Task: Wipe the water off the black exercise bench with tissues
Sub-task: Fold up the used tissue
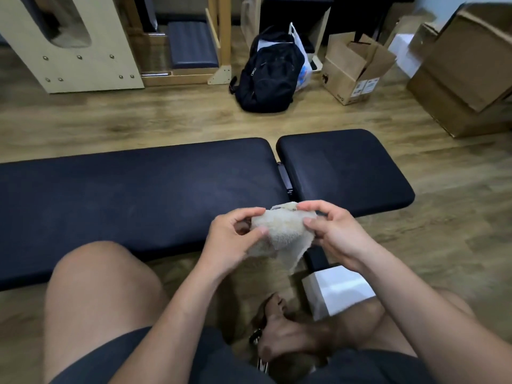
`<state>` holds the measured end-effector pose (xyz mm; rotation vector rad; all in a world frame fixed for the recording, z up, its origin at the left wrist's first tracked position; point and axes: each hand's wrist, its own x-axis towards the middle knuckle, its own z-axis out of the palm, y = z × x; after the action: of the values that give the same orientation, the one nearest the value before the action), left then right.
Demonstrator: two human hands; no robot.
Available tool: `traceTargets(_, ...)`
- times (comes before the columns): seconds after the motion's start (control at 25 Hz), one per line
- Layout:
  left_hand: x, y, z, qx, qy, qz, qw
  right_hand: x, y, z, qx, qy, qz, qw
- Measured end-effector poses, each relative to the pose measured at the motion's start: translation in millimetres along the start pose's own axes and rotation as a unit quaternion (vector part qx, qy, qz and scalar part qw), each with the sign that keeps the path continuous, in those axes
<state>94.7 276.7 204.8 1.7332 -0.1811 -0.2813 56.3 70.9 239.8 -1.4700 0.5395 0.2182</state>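
The black exercise bench (pixel 133 189) runs across the middle of the view, a long pad on the left and a short pad (pixel 343 167) on the right with a gap between them. Above its near edge I hold a crumpled off-white tissue wad (pixel 282 231) between both hands. My left hand (pixel 232 242) pinches its left side with thumb and fingers. My right hand (pixel 335 231) pinches its right side and top edge. A loose flap of the tissue hangs down. I cannot make out water on the pads.
My bare knees sit in front of the bench, with a white box (pixel 338 289) on the wood floor by my right leg. Beyond the bench stand a black backpack (pixel 268 70), an open cardboard box (pixel 352 70), larger cartons (pixel 465 73) and wooden equipment (pixel 69 42).
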Motion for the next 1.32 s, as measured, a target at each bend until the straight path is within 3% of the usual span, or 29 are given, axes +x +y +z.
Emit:
traceTargets(0.08, -2.3, 1.7, 0.2, 0.159, -0.006, 0.087, 0.983, -5.3, -0.3, -5.3, -0.045, 0.017, -0.036, 0.998)
traceTargets(0.2, -3.3, 18.8, 0.9, 0.249, 0.008, 0.149, 0.957, -11.7, -7.1, -17.1, -0.098, 0.014, -0.06, 0.993)
traceTargets(0.32, 2.3, 45.1, -3.3, 0.271, 0.003, 0.152, 0.95, -15.8, -23.4, -25.1, -0.186, -0.01, -0.083, 0.979)
traceTargets(0.44, 11.5, 72.2, -10.8, 0.238, -0.044, 0.113, 0.964, -18.6, -47.9, -26.6, -0.392, -0.012, -0.147, 0.908)
traceTargets(0.52, 16.7, 90.6, -16.7, 0.187, -0.1, 0.071, 0.975, -17.7, -64.9, -23.7, -0.439, -0.005, -0.187, 0.879)
traceTargets(0.6, 21.8, 104.9, -22.4, 0.093, -0.105, 0.041, 0.989, -14.5, -79.7, -21.8, -0.324, -0.024, -0.184, 0.928)
traceTargets(0.68, 26.1, 107.5, -23.6, -0.046, -0.101, -0.016, 0.994, -13.4, -86.4, -18.8, -0.121, -0.052, -0.144, 0.981)
traceTargets(0.76, 25.4, 91.6, -16.1, -0.142, -0.158, -0.103, 0.972, -11.0, -78.4, -13.7, 0.017, -0.063, -0.097, 0.993)
traceTargets(0.88, 7.2, 54.2, 5.1, -0.184, -0.206, -0.207, 0.938, -3.9, -53.0, -13.2, 0.004, -0.004, -0.048, 0.999)
traceTargets(0.96, 0.6, 39.1, 15.3, -0.205, -0.173, -0.202, 0.942, 0.5, -34.8, -18.7, 0.012, 0.028, -0.013, 0.999)
traceTargets(1.04, -3.6, 34.4, 19.9, -0.221, -0.124, -0.198, 0.947, 1.2, -13.1, -27.4, 0.044, 0.004, 0.038, 0.998)
traceTargets(1.16, -7.1, 23.7, 21.4, -0.131, -0.101, -0.166, 0.972, -4.1, 14.0, -40.4, 0.022, -0.028, 0.084, 0.996)
traceTargets(1.24, -9.7, 18.1, 20.9, 0.0, -0.137, -0.139, 0.981, -7.3, 21.6, -44.2, 0.005, -0.032, 0.057, 0.998)
traceTargets(1.32, -10.8, 14.2, 24.4, 0.154, -0.151, -0.105, 0.971, -8.1, 27.3, -47.5, -0.084, -0.034, 0.021, 0.996)
